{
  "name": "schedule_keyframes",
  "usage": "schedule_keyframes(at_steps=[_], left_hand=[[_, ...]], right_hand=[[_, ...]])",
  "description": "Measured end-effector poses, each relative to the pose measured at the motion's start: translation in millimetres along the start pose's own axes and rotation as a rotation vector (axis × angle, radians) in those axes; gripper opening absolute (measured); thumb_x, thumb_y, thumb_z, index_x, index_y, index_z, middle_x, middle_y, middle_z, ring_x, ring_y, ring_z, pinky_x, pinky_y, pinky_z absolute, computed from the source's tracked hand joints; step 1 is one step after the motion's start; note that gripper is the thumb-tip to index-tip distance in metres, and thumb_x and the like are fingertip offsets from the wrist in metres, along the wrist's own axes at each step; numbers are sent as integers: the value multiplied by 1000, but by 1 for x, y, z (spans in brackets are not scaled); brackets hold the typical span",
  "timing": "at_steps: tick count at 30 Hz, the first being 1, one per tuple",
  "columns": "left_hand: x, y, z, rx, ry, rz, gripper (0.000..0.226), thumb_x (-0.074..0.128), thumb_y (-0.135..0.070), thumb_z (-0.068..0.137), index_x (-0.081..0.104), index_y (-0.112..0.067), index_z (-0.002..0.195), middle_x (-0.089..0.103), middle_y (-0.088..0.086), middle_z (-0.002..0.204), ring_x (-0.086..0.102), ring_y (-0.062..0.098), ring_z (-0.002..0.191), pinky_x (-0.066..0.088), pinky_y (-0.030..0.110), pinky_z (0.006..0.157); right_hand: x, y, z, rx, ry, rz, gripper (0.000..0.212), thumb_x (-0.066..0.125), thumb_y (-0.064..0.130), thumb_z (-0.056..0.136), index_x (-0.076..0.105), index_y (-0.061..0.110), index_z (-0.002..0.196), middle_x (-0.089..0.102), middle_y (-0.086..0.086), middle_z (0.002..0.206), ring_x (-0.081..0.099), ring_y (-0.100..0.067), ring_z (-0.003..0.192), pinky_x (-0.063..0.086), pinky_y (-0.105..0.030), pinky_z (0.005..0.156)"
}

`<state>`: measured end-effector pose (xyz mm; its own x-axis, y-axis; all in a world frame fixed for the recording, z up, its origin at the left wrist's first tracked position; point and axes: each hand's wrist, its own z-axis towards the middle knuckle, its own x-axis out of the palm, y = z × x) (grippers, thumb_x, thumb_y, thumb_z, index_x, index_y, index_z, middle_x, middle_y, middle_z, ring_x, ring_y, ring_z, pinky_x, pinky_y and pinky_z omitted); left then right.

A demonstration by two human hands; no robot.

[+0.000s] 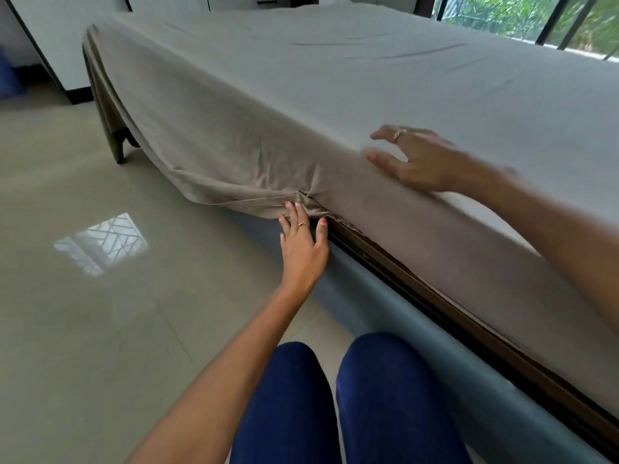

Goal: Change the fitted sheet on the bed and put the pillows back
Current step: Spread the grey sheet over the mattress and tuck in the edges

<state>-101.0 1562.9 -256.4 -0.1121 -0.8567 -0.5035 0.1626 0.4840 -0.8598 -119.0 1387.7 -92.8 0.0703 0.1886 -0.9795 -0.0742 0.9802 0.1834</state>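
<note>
A beige fitted sheet (301,78) covers the mattress top and hangs loose down the near side toward the far left corner. To the right of my left hand the sheet lies tucked between mattress and wooden bed frame (418,279). My left hand (303,239) reaches under the mattress edge with straight fingers touching a bunched fold of the sheet. My right hand (415,159) lies with spread fingers on the top edge of the mattress, pressing the sheet. No pillows are in view.
A blue-grey padded rail (418,323) runs along the bed base beside my knees in blue trousers (335,396). Glossy tiled floor (100,296) spreads to the left. White cabinets (67,35) stand at the back left, and a window (536,18) behind the bed.
</note>
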Motion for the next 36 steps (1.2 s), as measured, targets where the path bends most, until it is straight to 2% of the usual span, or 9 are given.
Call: schedule_keyframes(at_steps=[8, 13, 17, 20, 23, 28, 30, 33, 36], left_hand=[[-1, 2, 25, 81, -65, 202, 50, 27, -26, 104, 21, -10, 151, 14, 2, 160, 3, 13, 149, 1, 39, 119], [1, -8, 34, 157, -219, 503, 50, 35, -23, 99, 39, 1, 143, 36, 16, 151, 20, 23, 146, 17, 36, 117], [5, -23, 45, 154, -187, 718, 46, 32, -13, 96, 46, 9, 134, 41, 27, 144, 24, 33, 144, 17, 36, 117], [11, -21, 58, 172, -149, 657, 42, 35, -7, 93, 55, 8, 127, 37, 30, 145, 20, 37, 145, 16, 37, 119], [12, -12, 69, 217, -155, 487, 46, 34, -10, 91, 55, 3, 130, 33, 18, 152, 14, 32, 147, 22, 41, 117], [4, -17, 66, 109, 9, 384, 44, 32, -19, 99, 45, -16, 141, 19, -6, 159, -2, 15, 149, -1, 51, 116], [-9, -14, 73, 104, 125, 353, 43, 35, -19, 100, 46, -16, 141, 19, -7, 159, -1, 13, 148, -1, 49, 118], [-28, -4, 79, 112, 158, 86, 30, 58, -17, 92, 67, -11, 120, 42, -4, 149, 34, 14, 138, 30, 36, 113], [-25, -8, 76, -19, -109, -47, 20, 76, -19, 75, 77, -12, 93, 73, 3, 101, 66, 19, 96, 53, 34, 86]], right_hand=[[21, -17, 8, 2, -57, 128, 45, 37, 51, 98, 47, 30, 136, 49, 4, 143, 44, -21, 130, 31, -31, 108], [20, -17, 10, -5, -67, 112, 47, 37, 51, 98, 44, 28, 139, 46, 2, 145, 41, -22, 133, 29, -28, 106], [20, -17, 12, -34, -60, 87, 53, 37, 56, 97, 42, 26, 140, 46, 1, 145, 41, -21, 133, 29, -27, 103], [20, -20, 15, -57, -56, 70, 65, 31, 64, 89, 41, 26, 141, 45, 2, 146, 39, -20, 134, 27, -28, 107], [20, -21, 15, -83, -78, 79, 64, 32, 63, 89, 42, 26, 140, 44, 3, 146, 38, -20, 135, 26, -30, 109], [24, -21, 14, -88, -144, 98, 49, 40, 54, 96, 48, 26, 135, 52, 2, 139, 44, -20, 129, 30, -27, 101], [23, -20, 12, -69, -150, 121, 44, 42, 49, 97, 51, 26, 134, 54, 2, 137, 45, -19, 127, 31, -25, 99], [19, -18, 6, -47, -157, 121, 40, 41, 48, 97, 56, 26, 128, 59, 2, 130, 51, -20, 121, 35, -25, 96], [19, -11, 0, -73, -217, -77, 40, 36, 45, 97, 62, 21, 114, 65, -4, 114, 58, -29, 108, 45, -37, 92]])
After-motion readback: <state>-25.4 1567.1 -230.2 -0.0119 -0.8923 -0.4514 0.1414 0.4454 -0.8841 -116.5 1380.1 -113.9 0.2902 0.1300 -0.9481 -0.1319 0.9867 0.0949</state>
